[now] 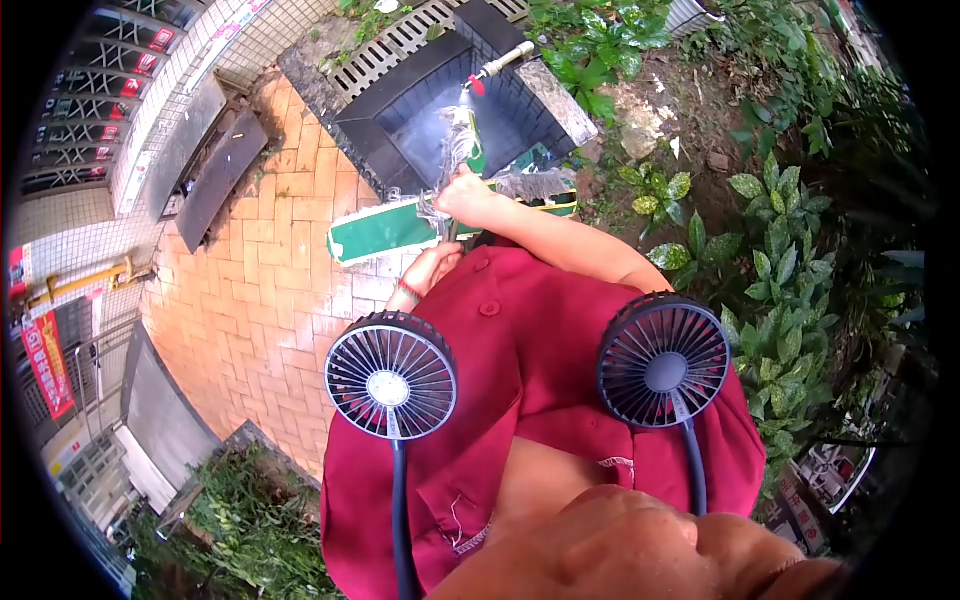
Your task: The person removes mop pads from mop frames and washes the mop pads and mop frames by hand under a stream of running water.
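Note:
A flat mop with a green backing (385,232) and pale fringed edges lies across the near rim of a dark tiled sink (372,140). Grey, wet mop strands (460,140) hang under a tap (505,60) with a red handle, and water runs onto them. My right hand (468,197) is closed around the strands near the rim. Just below it, closer to my body, my left hand (432,266) is closed at a thin handle-like part (450,229); its fingers are partly hidden. More green backing shows inside the sink.
Orange paving bricks (285,270) cover the ground at left, with dark boards (222,178) against a tiled wall. Leafy plants (780,250) and soil border the right side. A slotted drain grate (400,45) runs behind the sink. Two neck fans (390,375) hang over my red shirt.

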Motion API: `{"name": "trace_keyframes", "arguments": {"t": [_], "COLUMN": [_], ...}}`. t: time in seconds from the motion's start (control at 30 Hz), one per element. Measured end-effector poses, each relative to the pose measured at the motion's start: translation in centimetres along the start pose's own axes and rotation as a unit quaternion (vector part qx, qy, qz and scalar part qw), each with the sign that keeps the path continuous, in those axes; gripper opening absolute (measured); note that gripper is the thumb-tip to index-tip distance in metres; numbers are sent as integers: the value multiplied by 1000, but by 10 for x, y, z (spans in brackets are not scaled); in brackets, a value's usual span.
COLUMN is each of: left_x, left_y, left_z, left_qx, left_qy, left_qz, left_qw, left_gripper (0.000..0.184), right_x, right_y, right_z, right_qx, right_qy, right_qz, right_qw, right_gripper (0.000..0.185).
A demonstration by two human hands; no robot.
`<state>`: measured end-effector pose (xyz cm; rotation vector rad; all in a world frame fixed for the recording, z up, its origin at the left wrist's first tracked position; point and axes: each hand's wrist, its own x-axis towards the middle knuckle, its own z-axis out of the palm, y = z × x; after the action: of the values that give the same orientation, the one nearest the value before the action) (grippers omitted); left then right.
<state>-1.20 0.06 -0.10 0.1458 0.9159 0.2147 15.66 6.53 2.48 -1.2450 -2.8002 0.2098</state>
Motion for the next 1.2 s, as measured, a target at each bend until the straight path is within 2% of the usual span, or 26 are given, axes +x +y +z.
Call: {"name": "trace_keyframes", "arguments": {"t": [0.13,0.37,0.4,0.57,0.6,0.67,0.7,0.77,0.83,0.93,1.03,1.1,1.2], "left_x": [8,-5,1,-9,-11,-7,-5,-5,0,1,2,3,3], "left_y": [4,20,19,37,42,46,48,52,50,52,52,51,46], "left_z": [-2,9,-3,14,18,19,17,12,8,10,5,-1,-9], "left_qx": [-11,-38,-45,-42,-29,8,6,1,-33,-47,-54,-42,-25], "left_qy": [29,63,62,66,74,81,52,-3,-4,5,-15,-19,-22], "left_qz": [32,29,5,-16,-15,-9,-9,-11,-9,-6,-16,-17,-24], "left_qw": [999,997,997,997,997,997,999,1000,999,999,998,999,999], "left_gripper": [13,15,15,14,14,15,15,15,16,18,18,19,19], "right_x": [11,37,40,46,50,56,60,71,79,83,78,71,54], "right_y": [4,15,20,57,63,82,90,102,111,121,108,92,59], "right_z": [21,17,9,-20,-36,-35,-37,-53,-64,-59,-67,-53,-25], "right_qx": [34,97,85,129,128,153,169,159,174,164,158,165,169], "right_qy": [-68,-71,-84,-59,-94,-60,-42,-75,-89,-48,-107,-97,-54], "right_qz": [-44,-69,-70,-16,0,6,8,42,83,95,116,100,75], "right_qw": [996,990,990,990,987,986,985,983,977,981,975,976,981], "right_gripper": [8,15,16,24,32,34,37,41,41,44,41,41,31]}}
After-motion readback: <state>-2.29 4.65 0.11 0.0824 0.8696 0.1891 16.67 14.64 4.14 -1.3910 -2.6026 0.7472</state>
